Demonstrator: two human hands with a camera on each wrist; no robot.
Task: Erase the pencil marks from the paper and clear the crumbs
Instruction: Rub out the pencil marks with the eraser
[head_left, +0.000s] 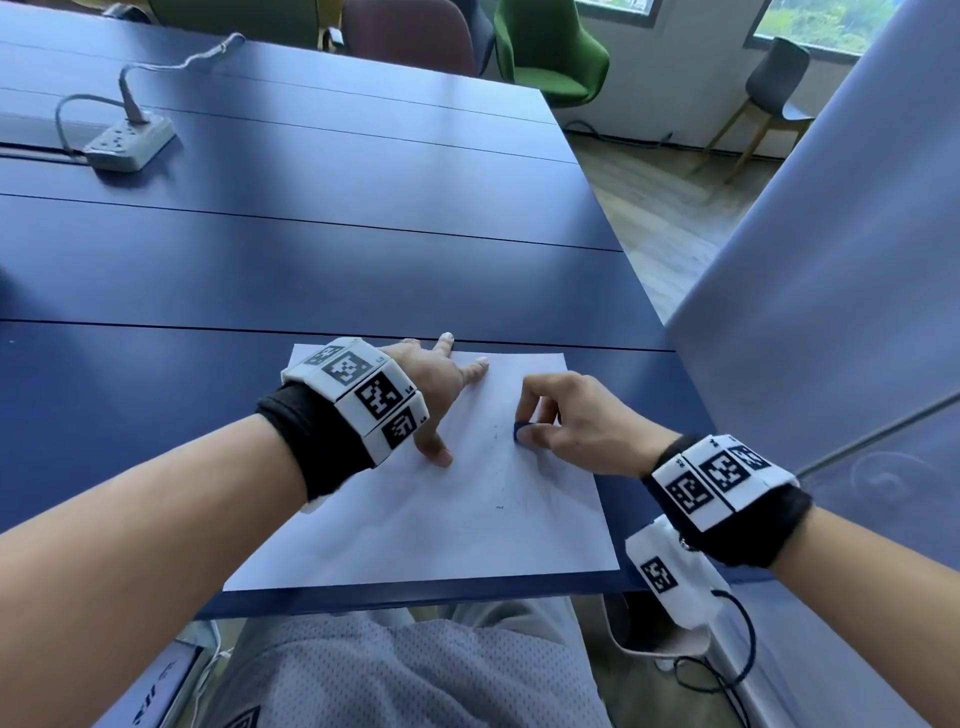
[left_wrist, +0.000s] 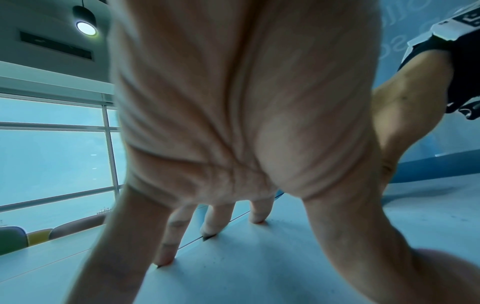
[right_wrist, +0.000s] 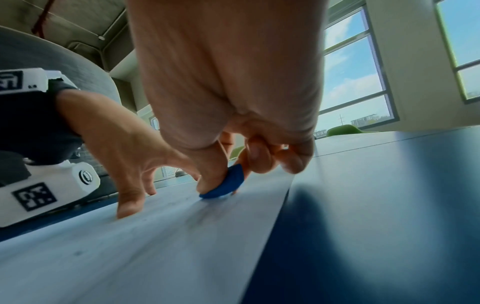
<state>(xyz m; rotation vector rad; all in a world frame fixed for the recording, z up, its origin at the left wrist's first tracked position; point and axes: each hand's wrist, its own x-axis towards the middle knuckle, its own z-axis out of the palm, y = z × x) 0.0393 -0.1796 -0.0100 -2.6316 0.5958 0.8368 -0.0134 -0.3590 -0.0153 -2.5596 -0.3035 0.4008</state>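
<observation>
White paper (head_left: 415, 519): lies flat at the near edge of the blue table (head_left: 260, 270), under both hands.
Pencil marks (head_left: 500, 470): faint grey lines between the hands.
Crumbs (head_left: 500, 506): dark specks beside the marks.
Right hand (head_left: 571, 421): thumb and fingers pinch a blue eraser (head_left: 521, 431), its tip touching the paper.
Left hand (head_left: 431, 395): fingers spread straight, fingertips (left_wrist: 257, 220) pressing the paper.
Power strip (head_left: 130, 140): far left.

We see bright daylight from the windows (right_wrist: 355, 82) beyond the hands, sheening the tabletop (head_left: 311, 208). Soft shadows fall under both hands. The wrist views blur near the lens, bend at the edges, and carry a teal cast.
</observation>
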